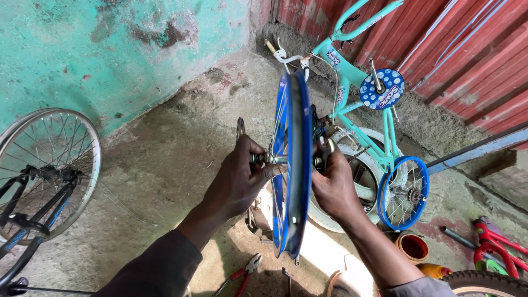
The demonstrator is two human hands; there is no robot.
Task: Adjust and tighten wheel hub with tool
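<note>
A blue bicycle wheel rim [291, 165] stands upright and edge-on between my hands. My left hand [239, 179] grips a wrench [241, 129] set on the axle nut on the rim's left side. My right hand [333, 184] holds a second wrench [324, 151] against the hub on the right side. The axle [264, 159] pokes out towards my left hand. The spokes are mostly hidden by the rim.
A turquoise child's bicycle [357, 88] lies upturned behind, with a small blue wheel [404, 192] and a white tyre [352, 203]. Red-handled pliers [242, 272] lie on the concrete floor. A spoked wheel [47, 165] leans at left. A small pot [412, 247] and red tools sit at right.
</note>
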